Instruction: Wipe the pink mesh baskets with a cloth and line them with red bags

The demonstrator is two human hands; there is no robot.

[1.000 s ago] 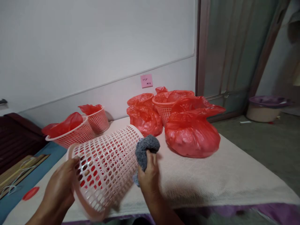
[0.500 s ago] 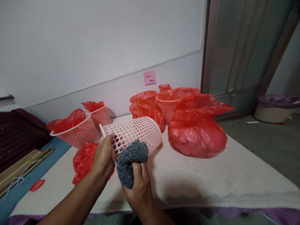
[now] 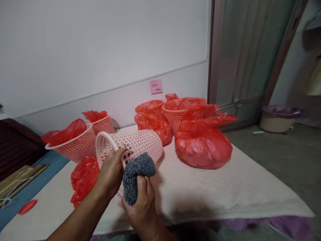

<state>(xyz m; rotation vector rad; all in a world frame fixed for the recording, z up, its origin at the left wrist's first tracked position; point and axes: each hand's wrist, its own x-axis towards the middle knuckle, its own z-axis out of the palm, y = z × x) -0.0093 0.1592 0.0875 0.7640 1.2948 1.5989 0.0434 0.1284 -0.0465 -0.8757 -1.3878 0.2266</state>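
A pale pink perforated plastic basket [image 3: 142, 142] lies tipped on its side above the white cloth, its open mouth facing left. My left hand [image 3: 111, 172] is closed on the basket's rim. In my right hand [image 3: 144, 204] is a bunched dark grey-blue cloth [image 3: 139, 170], pressed against the near side of the basket. Most of the fingers of the right hand are hidden behind the cloth. Just left of my left hand, a crumpled red plastic bag [image 3: 85, 177] rests on the white cover.
Two pink baskets [image 3: 80, 145] with red bags stand at the back left. Red-lined baskets [image 3: 173, 118] and a full red bag [image 3: 204, 147] sit right of centre. A small red piece [image 3: 27, 207] lies near the left edge. A beige bin [image 3: 277, 120] stands on the floor.
The basket has turned so that its open mouth now shows more toward me. The cloth stays against its side. The whole view has shifted slightly to the right.
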